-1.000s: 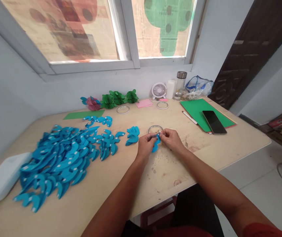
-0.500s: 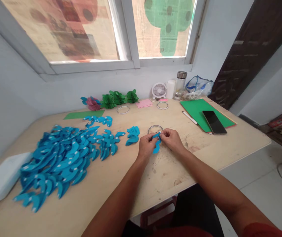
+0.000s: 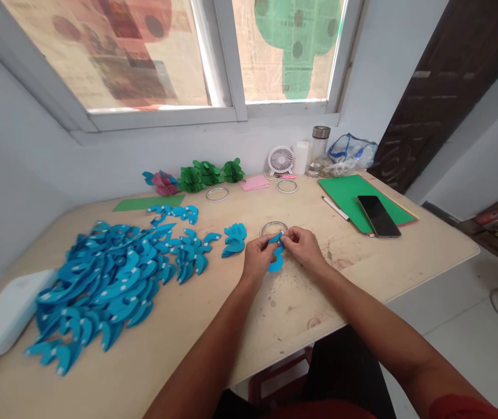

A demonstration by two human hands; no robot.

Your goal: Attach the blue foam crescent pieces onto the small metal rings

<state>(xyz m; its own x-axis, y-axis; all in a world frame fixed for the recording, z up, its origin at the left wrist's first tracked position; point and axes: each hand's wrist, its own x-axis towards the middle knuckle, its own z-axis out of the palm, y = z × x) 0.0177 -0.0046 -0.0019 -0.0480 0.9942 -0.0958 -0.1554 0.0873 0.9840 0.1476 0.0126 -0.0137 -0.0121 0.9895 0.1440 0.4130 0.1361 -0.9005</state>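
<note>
Left hand and right hand pinch a curved blue paper cutout — apparently working its upper end; next calls for steady, precise alignment.

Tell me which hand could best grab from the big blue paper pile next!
Probably the left hand: it's nearer the big pile of curved blue paper pieces, on its own side. The right hand is farther away. Both hands touch a single curved blue paper piece, though.
</note>
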